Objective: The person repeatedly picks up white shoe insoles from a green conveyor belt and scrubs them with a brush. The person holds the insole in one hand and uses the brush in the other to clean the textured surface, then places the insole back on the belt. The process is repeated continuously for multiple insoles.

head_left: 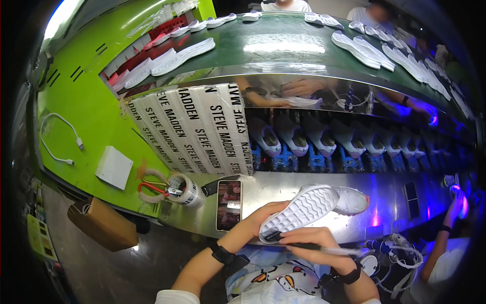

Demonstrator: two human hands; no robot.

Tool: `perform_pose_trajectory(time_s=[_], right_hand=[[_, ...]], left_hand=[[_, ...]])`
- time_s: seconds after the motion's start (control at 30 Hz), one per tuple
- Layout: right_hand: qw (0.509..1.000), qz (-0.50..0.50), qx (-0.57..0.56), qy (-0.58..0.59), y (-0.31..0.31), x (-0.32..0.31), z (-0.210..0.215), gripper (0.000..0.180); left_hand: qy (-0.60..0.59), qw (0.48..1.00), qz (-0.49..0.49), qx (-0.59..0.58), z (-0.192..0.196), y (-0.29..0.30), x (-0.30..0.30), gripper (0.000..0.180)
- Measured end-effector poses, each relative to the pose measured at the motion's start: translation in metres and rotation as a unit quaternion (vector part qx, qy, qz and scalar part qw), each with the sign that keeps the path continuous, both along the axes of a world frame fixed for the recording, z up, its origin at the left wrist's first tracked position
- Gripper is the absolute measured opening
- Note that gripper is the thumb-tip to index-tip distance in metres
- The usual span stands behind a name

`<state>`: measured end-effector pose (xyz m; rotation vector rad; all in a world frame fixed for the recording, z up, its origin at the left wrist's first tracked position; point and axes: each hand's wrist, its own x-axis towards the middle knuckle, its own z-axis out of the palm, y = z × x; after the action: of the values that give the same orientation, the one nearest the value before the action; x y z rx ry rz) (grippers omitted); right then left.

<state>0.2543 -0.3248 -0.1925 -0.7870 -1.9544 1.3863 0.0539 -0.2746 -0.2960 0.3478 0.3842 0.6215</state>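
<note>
A white shoe sole [304,210] with a wavy tread is tilted above the metal bench, tread toward me. My left hand [266,212] is closed on its left edge. Between the fingers of my right hand [316,242] is a slim brush-like tool [306,246], its long handle pointing right. A small black piece [273,236], seemingly the tool's head, lies against the sole's near end. Just behind, a second white sole [353,201] rests on the bench, partly covered by the first.
A phone [229,205], tape rolls [188,192] and red-handled scissors [152,188] lie left of my hands. Behind stands a printed carton [195,129]. Shoes [321,139] line a lower shelf; soles [185,57] sit on the green belt [283,45]. At right is a co-worker's hand [455,200].
</note>
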Motion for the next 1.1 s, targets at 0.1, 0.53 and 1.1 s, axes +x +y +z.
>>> perform_pose_trajectory(time_s=[0.1,0.53,1.1], right_hand=[[0.985,0.107,0.089,-0.103,-0.003,0.015,0.0,0.022],[0.974,-0.194,-0.106,0.055,-0.005,0.033,0.004,0.024],[0.991,-0.108,0.052,0.052,-0.023,-0.01,-0.019,0.016]], left_hand=[[0.114,0.984,-0.124,0.063,0.005,0.009,0.007,0.041],[-0.236,0.968,0.074,-0.051,-0.01,-0.02,0.034,0.055],[-0.236,0.943,0.223,-0.069,-0.014,-0.017,0.049,0.068]])
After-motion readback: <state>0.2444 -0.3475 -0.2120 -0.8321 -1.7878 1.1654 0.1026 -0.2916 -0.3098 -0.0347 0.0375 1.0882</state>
